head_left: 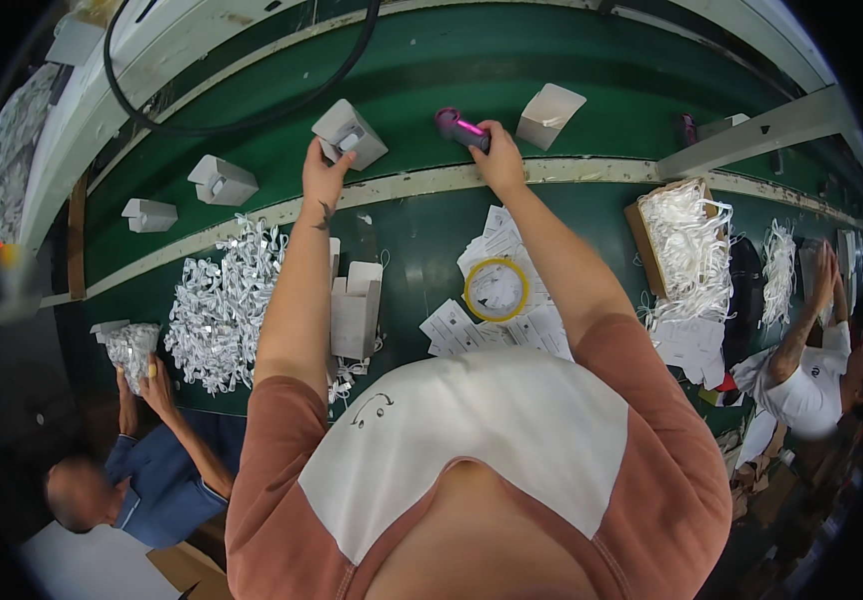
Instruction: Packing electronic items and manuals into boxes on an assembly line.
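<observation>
My left hand (326, 178) grips the near side of an open white box (338, 122) on the green conveyor belt. A small white piece shows in the box's opening, by my thumb. To the right, my right hand (502, 163) is closed around the dark handle of a small handheld device (467, 130) with a shiny pink neck and a ring-shaped head. Its exact kind is unclear. Just right of that hand, another white box (550, 115) stands on the belt, apart from my fingers.
More open boxes (224, 182) stand left on the belt. On the table are a heap of white cables (222, 310), a yellow tape roll (497, 290) on printed sheets (457, 328), and a carton of white cords (687, 235). Co-workers sit at both sides; a black cable (242, 128) arches overhead.
</observation>
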